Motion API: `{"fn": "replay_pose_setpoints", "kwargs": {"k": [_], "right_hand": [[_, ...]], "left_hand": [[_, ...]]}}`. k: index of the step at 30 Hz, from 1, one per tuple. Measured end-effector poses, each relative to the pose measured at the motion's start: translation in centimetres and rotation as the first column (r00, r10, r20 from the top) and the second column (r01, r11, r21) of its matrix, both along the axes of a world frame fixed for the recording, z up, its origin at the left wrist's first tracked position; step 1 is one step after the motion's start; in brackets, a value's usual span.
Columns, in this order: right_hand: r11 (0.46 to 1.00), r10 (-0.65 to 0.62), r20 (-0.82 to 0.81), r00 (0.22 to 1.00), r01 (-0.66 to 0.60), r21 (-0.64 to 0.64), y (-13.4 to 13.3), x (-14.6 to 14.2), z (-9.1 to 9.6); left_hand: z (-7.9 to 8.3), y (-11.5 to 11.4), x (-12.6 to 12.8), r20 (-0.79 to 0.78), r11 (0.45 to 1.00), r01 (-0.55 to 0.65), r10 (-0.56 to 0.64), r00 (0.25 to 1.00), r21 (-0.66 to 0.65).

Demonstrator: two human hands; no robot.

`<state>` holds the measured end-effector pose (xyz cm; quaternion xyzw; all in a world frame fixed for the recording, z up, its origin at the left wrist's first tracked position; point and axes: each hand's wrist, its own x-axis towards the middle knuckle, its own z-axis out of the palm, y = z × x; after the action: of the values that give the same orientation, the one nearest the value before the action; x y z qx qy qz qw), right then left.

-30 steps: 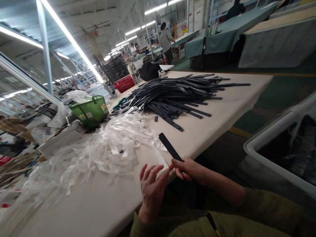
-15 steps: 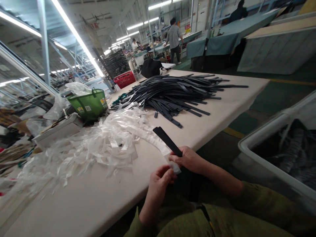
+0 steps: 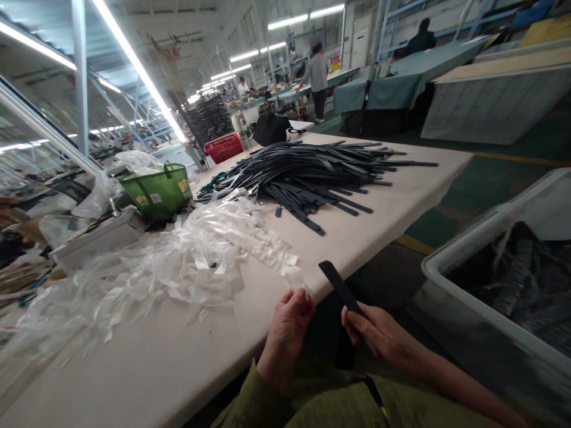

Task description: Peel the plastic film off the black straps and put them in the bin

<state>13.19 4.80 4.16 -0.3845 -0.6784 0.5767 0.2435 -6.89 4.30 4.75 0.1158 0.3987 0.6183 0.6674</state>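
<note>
My right hand (image 3: pixel 379 336) is closed round a flat black strap (image 3: pixel 339 287) whose rounded end points up and away, just off the table's near edge. My left hand (image 3: pixel 288 330) pinches the end of a clear plastic strip (image 3: pixel 292 274) that trails onto the table. The two hands are a short way apart. A big pile of like black straps (image 3: pixel 312 169) lies further back on the cream table (image 3: pixel 392 208). A heap of crumpled clear plastic strips (image 3: pixel 178 261) spreads left of my hands.
A green basket (image 3: pixel 158 191) and a red basket (image 3: pixel 223 147) stand at the table's left and far side, beside a black bag (image 3: pixel 272 128). A white bin (image 3: pixel 495 279) with dark contents is on the floor at right. People stand at far tables.
My right hand has drawn the black strap rightward and off the table edge, away from the clear strip. My left hand went from open to pinching that strip.
</note>
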Motion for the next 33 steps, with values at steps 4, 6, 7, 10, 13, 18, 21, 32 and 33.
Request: {"fn": "replay_pose_setpoints", "kwargs": {"k": [4, 6, 7, 10, 13, 18, 21, 32, 33], "right_hand": [[0.997, 0.064, 0.12, 0.991, -0.067, 0.023, -2.2, 0.8, -2.1], [0.998, 0.061, 0.158, 0.986, -0.064, 0.014, -2.7, 0.7, -2.9], [0.998, 0.057, 0.172, 0.983, -0.059, 0.009, -2.8, 0.7, -3.1], [1.0, 0.02, 0.197, 0.98, -0.022, 0.006, -2.7, 0.3, -3.4], [1.0, 0.003, 0.212, 0.977, -0.003, 0.003, -2.4, 0.0, -3.1], [1.0, -0.005, 0.202, 0.979, 0.0, 0.028, -2.5, 0.1, -2.8], [0.999, -0.017, 0.2, 0.98, 0.01, 0.039, -2.6, 0.2, -2.8], [0.997, -0.034, 0.187, 0.982, 0.021, 0.068, -2.4, 0.1, -2.4], [0.997, -0.044, 0.192, 0.98, 0.029, 0.078, -2.4, 0.2, -2.4]], "left_hand": [[-0.1, 0.9, 0.5, 0.106, 0.996, -0.073, 0.078, 0.991, -0.056], [-0.3, 1.1, 0.8, 0.117, 0.995, -0.074, 0.082, 0.99, -0.069], [-0.3, 1.2, 1.0, 0.115, 0.995, -0.072, 0.079, 0.99, -0.067], [0.0, 1.2, 1.5, 0.099, 0.996, -0.064, 0.069, 0.993, -0.057], [0.5, 1.1, 1.9, 0.078, 0.997, -0.053, 0.056, 0.995, -0.05], [0.3, 1.1, 2.1, 0.051, 0.999, -0.047, 0.048, 0.998, -0.015], [-0.1, 1.1, 2.2, 0.051, 0.998, -0.063, 0.064, 0.997, -0.013], [-0.2, 1.0, 2.6, 0.091, 0.998, -0.06, 0.061, 0.994, -0.009], [-0.2, 1.0, 2.5, 0.093, 0.998, -0.067, 0.067, 0.993, -0.006]]}}
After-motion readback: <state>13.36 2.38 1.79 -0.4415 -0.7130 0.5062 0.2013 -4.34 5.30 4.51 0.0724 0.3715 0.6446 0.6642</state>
